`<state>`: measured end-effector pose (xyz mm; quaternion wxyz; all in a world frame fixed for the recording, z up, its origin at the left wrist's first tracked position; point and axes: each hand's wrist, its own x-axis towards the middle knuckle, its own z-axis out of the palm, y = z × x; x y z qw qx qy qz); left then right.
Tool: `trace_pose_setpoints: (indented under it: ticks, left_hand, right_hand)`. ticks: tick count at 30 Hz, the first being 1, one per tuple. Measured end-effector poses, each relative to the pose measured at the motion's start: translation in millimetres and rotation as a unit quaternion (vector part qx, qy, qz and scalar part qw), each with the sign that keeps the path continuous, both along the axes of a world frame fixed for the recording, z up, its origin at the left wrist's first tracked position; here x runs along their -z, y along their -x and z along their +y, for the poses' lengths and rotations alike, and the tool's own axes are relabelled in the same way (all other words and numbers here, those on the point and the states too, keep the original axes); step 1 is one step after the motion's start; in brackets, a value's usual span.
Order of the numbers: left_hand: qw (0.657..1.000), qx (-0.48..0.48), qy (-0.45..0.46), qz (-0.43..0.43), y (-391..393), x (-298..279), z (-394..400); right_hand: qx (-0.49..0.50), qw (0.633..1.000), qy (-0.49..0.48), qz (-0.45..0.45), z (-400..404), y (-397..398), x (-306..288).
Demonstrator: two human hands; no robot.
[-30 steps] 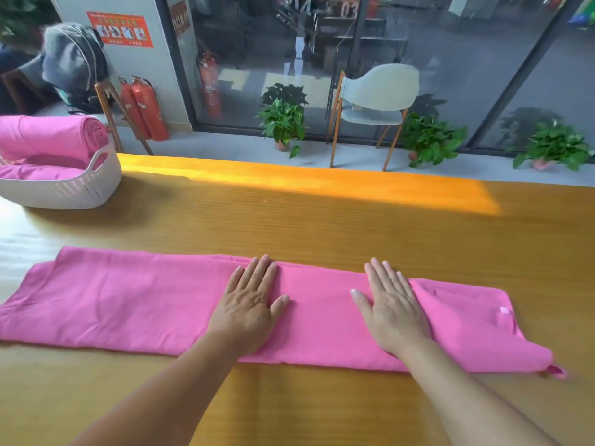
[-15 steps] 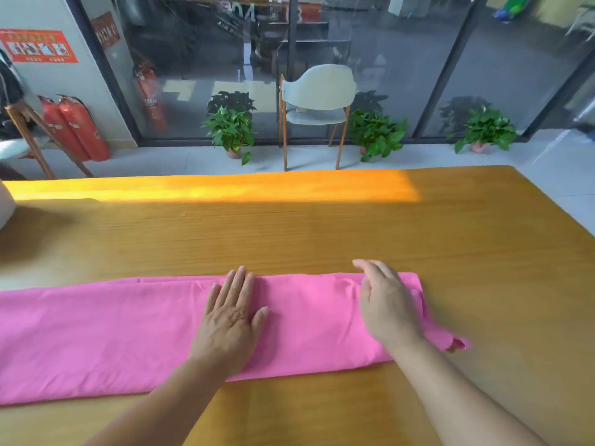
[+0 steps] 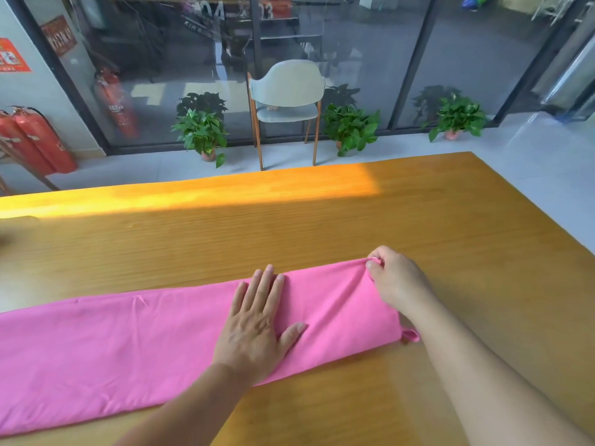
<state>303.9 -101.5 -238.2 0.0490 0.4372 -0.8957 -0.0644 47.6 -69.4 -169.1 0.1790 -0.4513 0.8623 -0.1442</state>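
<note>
Pink fabric cloth [image 3: 128, 342], folded into a long flat strip, lies along the near edge of the orange-brown wooden counter [image 3: 322, 226]. Its long axis runs left to right and it stops short of the right edge. The left hand [image 3: 257, 326] lies flat on the strip, fingers straight, pressing it down. The right hand [image 3: 397, 281] is nearer the strip's right end and pinches its far corner between thumb and fingertips. A small pink hanging loop [image 3: 409, 335] projects from the near corner. The fabric appears thin, matte and limp, so expect it to drape when lifted.
</note>
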Motion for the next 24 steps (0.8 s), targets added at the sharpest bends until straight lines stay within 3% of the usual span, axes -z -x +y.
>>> trace_pose_setpoints:
  ticks: [4,8,11,13,16,20,24]
  left_hand:
    - [0.999,-0.004,-0.027,-0.026,3.0,-6.1,-0.2]
    - [0.997,-0.025,-0.051,-0.044,6.7,-8.5,-5.2]
    - [0.998,-0.042,-0.040,-0.035,7.3,-6.5,-9.3]
    - [0.999,-0.037,-0.026,-0.027,4.9,-1.7,-10.4]
    - [1.000,0.009,-0.017,-0.021,-1.3,3.6,-10.6]
    - [0.999,0.014,-0.042,0.019,-11.3,5.6,-20.0]
    - [0.999,0.016,-0.051,-0.012,-31.8,1.1,-30.6]
  right_hand:
    - [0.023,0.997,-0.044,0.057,-10.2,0.7,26.9]
    - [0.003,0.989,-0.012,0.150,-3.1,-2.3,43.0]
    - [0.010,0.972,0.122,0.199,-7.8,-27.3,32.3]
    - [-0.106,0.960,0.215,0.142,-13.3,-75.8,26.5]
    - [-0.256,0.959,0.122,0.015,-6.3,-134.4,40.3]
    - [-0.249,0.964,0.031,0.092,8.2,-96.6,63.1]
    - [-0.202,0.971,-0.010,0.128,17.9,-41.2,66.0]
